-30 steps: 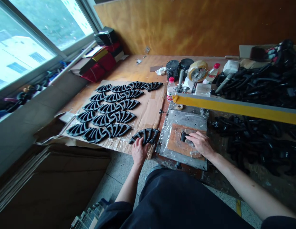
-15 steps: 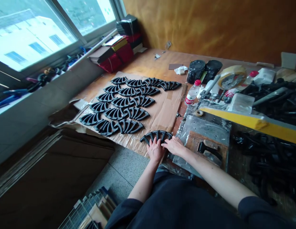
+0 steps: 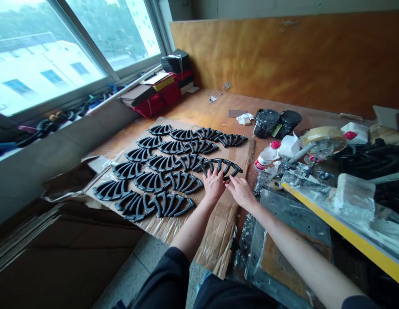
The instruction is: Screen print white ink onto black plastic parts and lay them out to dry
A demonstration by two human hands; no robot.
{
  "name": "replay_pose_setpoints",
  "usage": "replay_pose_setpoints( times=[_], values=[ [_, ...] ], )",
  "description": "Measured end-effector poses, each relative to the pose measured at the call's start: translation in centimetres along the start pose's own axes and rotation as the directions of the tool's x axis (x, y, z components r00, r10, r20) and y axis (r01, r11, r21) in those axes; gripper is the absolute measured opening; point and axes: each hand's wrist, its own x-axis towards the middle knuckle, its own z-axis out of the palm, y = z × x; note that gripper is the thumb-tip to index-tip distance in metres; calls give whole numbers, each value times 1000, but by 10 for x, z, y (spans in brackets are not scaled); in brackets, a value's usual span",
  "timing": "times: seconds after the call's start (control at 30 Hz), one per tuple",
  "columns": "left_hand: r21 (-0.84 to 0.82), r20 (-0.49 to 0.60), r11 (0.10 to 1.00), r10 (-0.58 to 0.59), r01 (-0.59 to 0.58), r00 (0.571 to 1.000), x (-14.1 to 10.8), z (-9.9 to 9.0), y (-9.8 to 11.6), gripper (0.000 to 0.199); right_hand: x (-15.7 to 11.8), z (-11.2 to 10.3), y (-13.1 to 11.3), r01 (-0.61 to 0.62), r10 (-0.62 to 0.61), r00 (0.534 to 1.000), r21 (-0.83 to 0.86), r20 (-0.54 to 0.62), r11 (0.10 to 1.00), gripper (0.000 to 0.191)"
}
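Both my hands are on a black, glossy, fan-shaped ribbed piece [image 3: 234,165] at the right side of the cardboard sheet [image 3: 223,201]. My left hand [image 3: 214,184] grips its near edge with fingers over the ribs. My right hand [image 3: 241,191] pinches the same near edge, close to the right end. The piece's left end lies at or over the end of a row of similar black ribbed pieces [image 3: 182,182]; whether they touch I cannot tell. Several rows of these pieces lie flat on the cardboard, left of and beyond my hands.
Right of the cardboard are a red-capped bottle [image 3: 267,155], two black tins [image 3: 267,123], a tape roll [image 3: 323,136] and a yellow-edged board [image 3: 341,231]. Red and black bundles [image 3: 157,98] stand by the window. Stacked cardboard [image 3: 58,257] leans at the lower left.
Both hands have moved forward with the black ribbed piece, from the cardboard's near right corner to the end of a middle row. The camera view has tilted upward.
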Motion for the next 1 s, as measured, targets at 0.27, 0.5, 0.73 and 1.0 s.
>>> replay_pose_setpoints(
  times=[0.27, 0.5, 0.73, 1.0],
  values=[
    [-42, 34, 997, 67, -65, 997, 97, 57, 32, 28, 53, 8, 57, -177, 177, 984, -21, 5, 984, 56],
    [-19, 5, 995, -99, 99, 995, 130, 95, 28, 41, 40, 35, 69, -150, 154, 975, -38, 159, 988, 48],
    [-31, -118, 998, 50, -54, 992, 101, 110, 16, 61, 14, 18, 54, -27, 26, 996, 4, 80, 1000, 40],
    [-127, -73, 989, 71, -80, 995, 18, 110, 1, 56, -95, -32, 57, 34, -25, 998, 156, -55, 987, 33]
  ],
)
